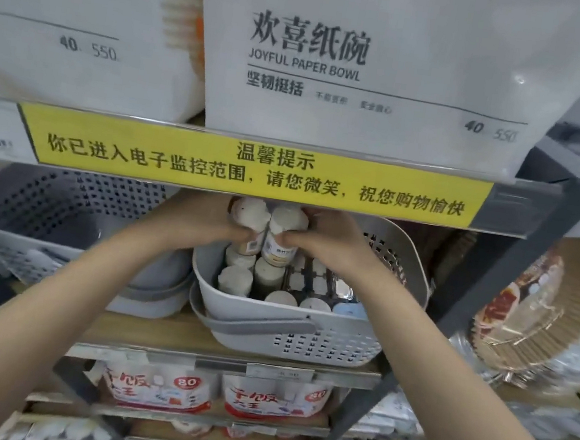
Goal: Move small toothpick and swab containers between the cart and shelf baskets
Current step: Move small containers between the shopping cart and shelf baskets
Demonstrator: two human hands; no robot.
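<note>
Both hands lift containers over the basket.
Left hand [218, 226] curls round one cylindrical container [249, 219]; right hand [319, 240] pinches its twin [285, 230], above the perforated plastic basket [302, 337], twelve o'clock.

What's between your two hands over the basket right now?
Head view: two small containers, one held by the left hand, one by the right hand, side by side above the basket.

Yellow sign [251, 167] hides container [250, 214] tops; fingers [288, 237] partly hidden
</note>
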